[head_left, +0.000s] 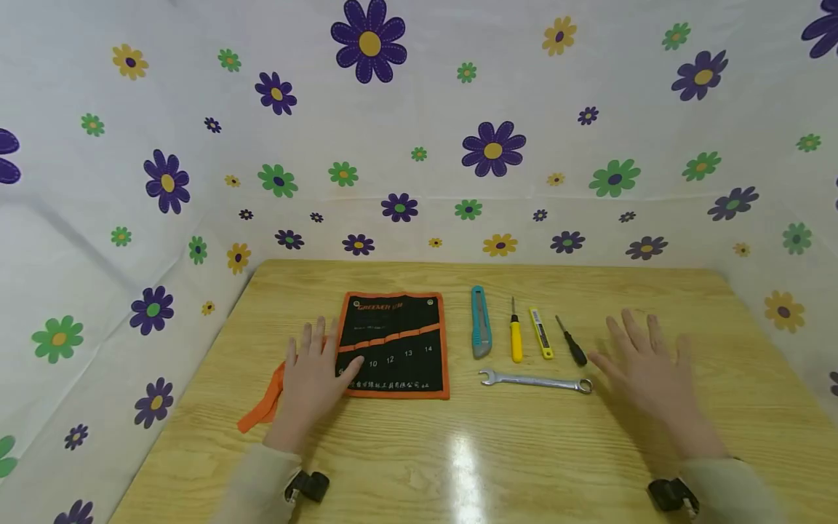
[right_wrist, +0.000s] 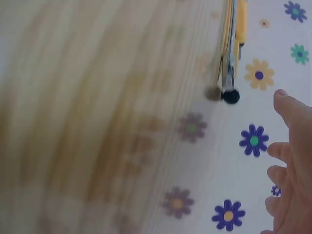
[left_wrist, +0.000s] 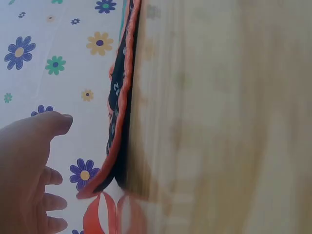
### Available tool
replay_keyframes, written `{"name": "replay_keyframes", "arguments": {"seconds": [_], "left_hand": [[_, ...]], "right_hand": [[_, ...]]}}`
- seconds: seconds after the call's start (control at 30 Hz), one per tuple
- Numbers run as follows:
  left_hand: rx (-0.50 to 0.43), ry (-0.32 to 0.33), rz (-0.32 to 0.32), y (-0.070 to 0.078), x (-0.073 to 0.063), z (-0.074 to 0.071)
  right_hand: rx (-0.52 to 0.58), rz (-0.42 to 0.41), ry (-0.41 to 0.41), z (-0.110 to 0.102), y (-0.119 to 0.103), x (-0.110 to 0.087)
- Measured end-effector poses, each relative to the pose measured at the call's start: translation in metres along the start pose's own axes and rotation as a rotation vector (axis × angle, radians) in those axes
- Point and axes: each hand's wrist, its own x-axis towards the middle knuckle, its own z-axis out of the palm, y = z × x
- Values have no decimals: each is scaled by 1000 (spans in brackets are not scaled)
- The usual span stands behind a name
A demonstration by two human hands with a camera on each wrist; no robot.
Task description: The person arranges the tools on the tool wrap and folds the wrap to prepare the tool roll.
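Note:
My left hand [head_left: 310, 378], fingers spread, hovers over the left edge of a black tool pouch [head_left: 399, 349] with orange trim and numbered pockets. An orange strap [head_left: 265, 400] trails from the pouch's left side, partly behind that hand. In the left wrist view, the thumb and fingers [left_wrist: 53, 124] stretch out with nothing in them. Right of the tools, my right hand [head_left: 655, 378] is held with spread, empty fingers. Closest to it are a black-handled screwdriver [head_left: 573, 348] and the ring end of a combination wrench [head_left: 537, 381].
Left of the black screwdriver stand in a row a teal utility knife [head_left: 481, 324], a yellow-handled screwdriver [head_left: 516, 342] and a slim yellow labelled case [head_left: 541, 333]. The wood-grain table [head_left: 406, 466] meets flowered cloth [head_left: 419, 225] at its back and sides.

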Motion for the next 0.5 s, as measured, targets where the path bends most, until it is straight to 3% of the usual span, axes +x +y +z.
{"name": "replay_keyframes", "arguments": {"seconds": [0.27,0.5], "left_hand": [[-106,-11,2,18,-15,6],[-162,-25,6,32,-25,10]], "right_hand": [[94,-119,-65,8,-52,22],[98,-255,-72,20,-102,51]]}}
